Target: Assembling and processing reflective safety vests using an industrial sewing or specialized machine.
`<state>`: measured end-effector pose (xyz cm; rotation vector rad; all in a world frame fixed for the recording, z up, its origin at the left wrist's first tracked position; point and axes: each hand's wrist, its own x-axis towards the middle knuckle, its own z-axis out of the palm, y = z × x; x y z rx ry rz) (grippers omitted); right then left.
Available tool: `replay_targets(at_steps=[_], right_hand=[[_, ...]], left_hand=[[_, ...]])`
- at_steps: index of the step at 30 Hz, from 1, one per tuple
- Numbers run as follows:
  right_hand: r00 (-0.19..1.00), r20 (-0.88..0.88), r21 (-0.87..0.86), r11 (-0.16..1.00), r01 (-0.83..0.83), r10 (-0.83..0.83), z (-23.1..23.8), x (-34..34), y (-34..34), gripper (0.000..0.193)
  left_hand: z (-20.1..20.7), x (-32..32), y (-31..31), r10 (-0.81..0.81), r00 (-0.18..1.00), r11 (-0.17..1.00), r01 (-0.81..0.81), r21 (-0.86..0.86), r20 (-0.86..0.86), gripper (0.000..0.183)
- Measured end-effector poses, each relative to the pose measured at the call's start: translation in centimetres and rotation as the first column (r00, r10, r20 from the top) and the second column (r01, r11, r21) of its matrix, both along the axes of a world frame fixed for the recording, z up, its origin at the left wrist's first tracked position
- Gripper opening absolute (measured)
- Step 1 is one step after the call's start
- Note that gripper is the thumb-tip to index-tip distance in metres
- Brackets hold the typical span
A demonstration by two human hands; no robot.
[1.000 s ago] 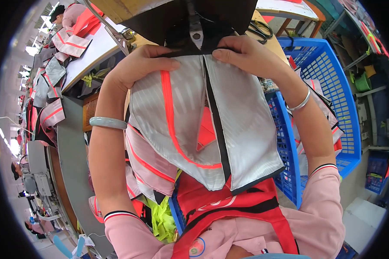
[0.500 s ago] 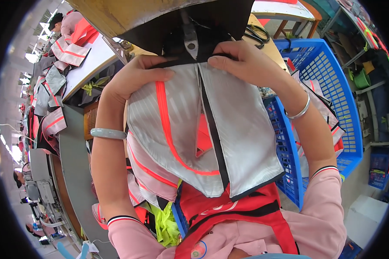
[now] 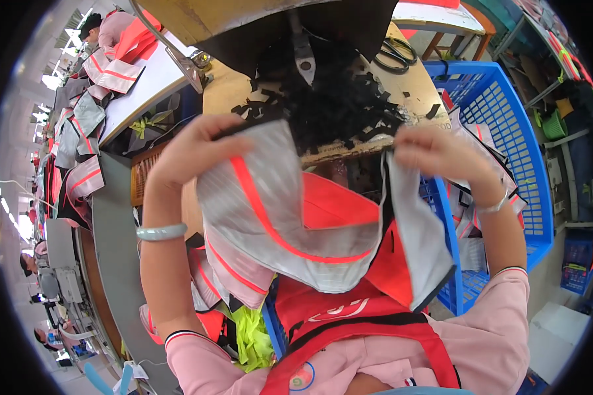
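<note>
Between my hands hangs a silver-grey garment piece (image 3: 290,237) with black edging, an orange-red stripe and a red inner side. My left hand (image 3: 201,148) pinches its upper left corner, thumb in front. My right hand (image 3: 438,155), blurred by motion, grips the upper edge of the other half. The two halves are spread apart, with the red inside showing between them. Beyond the cloth, a fixed pointed metal tool (image 3: 303,62) with a hole in it juts down over a heap of black cut scraps (image 3: 333,99). The garment is apart from the tool.
Black-handled scissors (image 3: 395,56) lie at the table's far right. A blue plastic basket (image 3: 540,164) with similar garments stands at the right. Several pink-grey pieces (image 3: 234,257) and yellow-green cloth (image 3: 254,339) lie below left. Another person (image 3: 109,33) works at the far left.
My hands have moved apart and back from the metal tool, mainly the right hand, outward. The garment's halves have opened, uncovering its red inside and the black scraps.
</note>
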<state>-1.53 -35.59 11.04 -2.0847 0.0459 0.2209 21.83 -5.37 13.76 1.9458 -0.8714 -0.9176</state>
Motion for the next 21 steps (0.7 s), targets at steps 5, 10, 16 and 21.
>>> replay_targets(at_steps=[5,10,16,21], right_hand=[[0.821,0.556,-0.289,0.957,0.042,0.131,-0.3,-2.8,7.9,0.035],[0.608,0.769,-0.433,0.861,0.269,0.197,-1.0,-1.5,15.4,0.056],[0.948,0.319,-0.420,0.895,0.150,-0.009,-2.0,-4.5,13.9,0.094],[0.948,0.257,-0.503,0.863,-0.034,0.187,-4.4,-6.2,13.9,0.035]], left_hand=[[0.5,-6.0,-2.4,-0.135,0.988,0.985,0.125,0.119,0.077,0.038],[-1.3,-8.9,-4.7,-0.240,0.965,0.969,0.231,0.086,0.103,0.037],[-6.4,-14.5,-3.8,-0.234,0.952,0.950,0.182,-0.252,-0.196,0.021],[-8.5,-18.7,1.3,-0.016,1.000,0.956,0.016,-0.294,0.003,0.019]])
